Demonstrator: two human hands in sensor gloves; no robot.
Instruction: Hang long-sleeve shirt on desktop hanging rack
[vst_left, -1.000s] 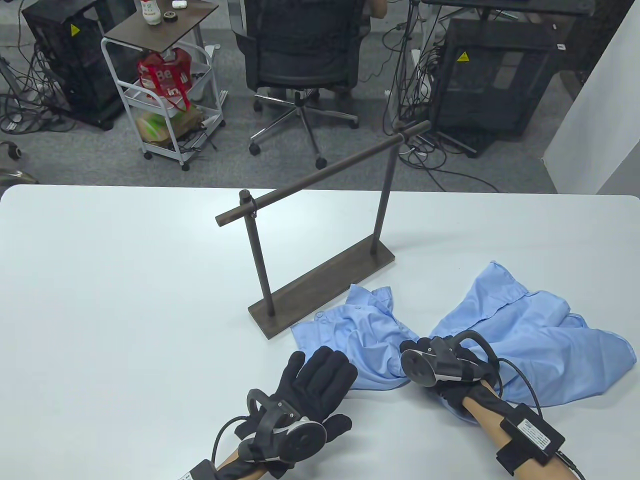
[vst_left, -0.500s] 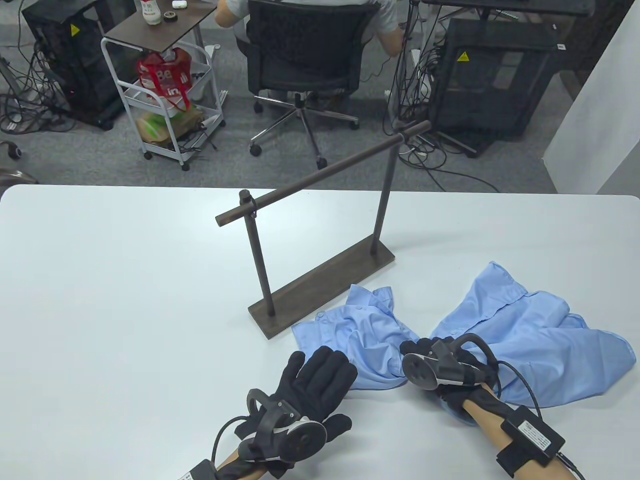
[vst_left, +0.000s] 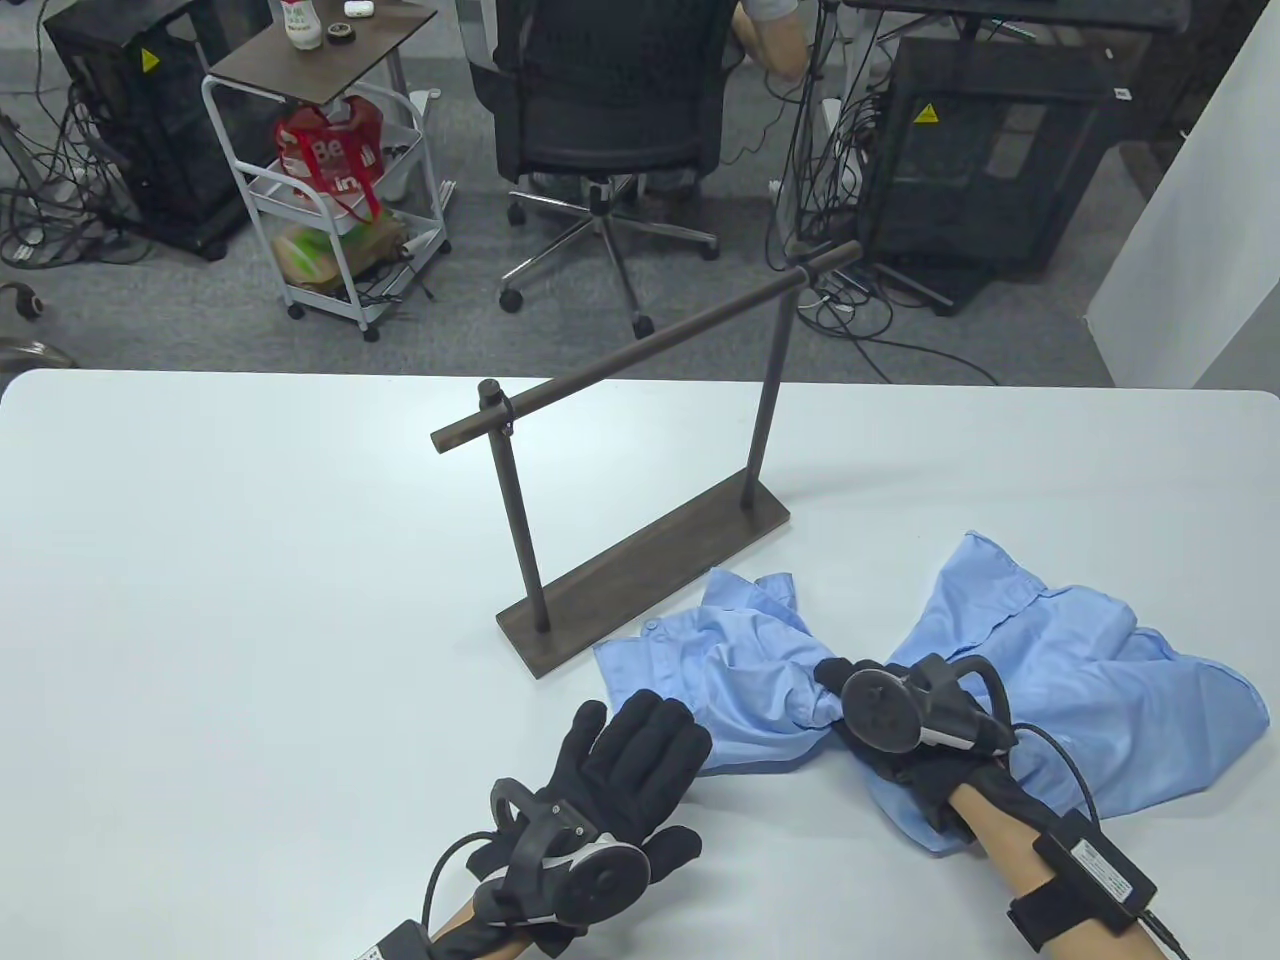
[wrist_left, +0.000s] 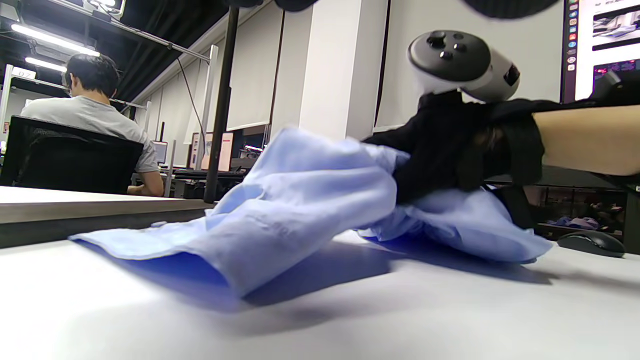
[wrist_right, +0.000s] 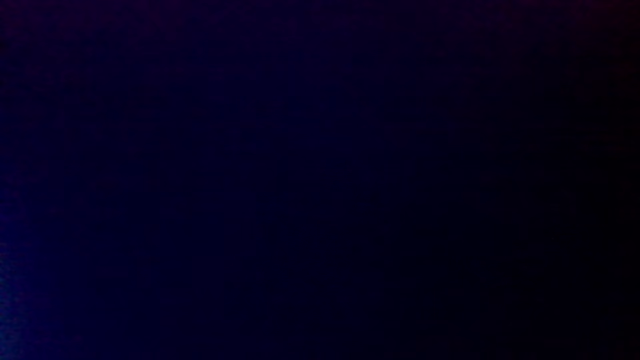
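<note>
A light blue long-sleeve shirt (vst_left: 1060, 690) lies crumpled on the white table (vst_left: 250, 600), in front of and right of a dark hanging rack (vst_left: 640, 470). My right hand (vst_left: 850, 700) grips a bunch of the shirt's cloth near its middle and lifts it a little; the left wrist view shows this hand (wrist_left: 440, 150) closed on the fabric (wrist_left: 300, 200). My left hand (vst_left: 630, 760) lies flat and open on the table, its fingertips at the shirt's near left edge. The right wrist view is entirely dark.
The rack has a flat base (vst_left: 650, 580), two posts and a slanted top bar (vst_left: 650, 340). Beyond the table's far edge are an office chair (vst_left: 600, 110), a white cart (vst_left: 330, 200) and a black cabinet (vst_left: 980, 150).
My right hand has moved up and slightly right, pulling the gripped cloth with it, so the shirt's left part shifted right. My left hand has not moved.
</note>
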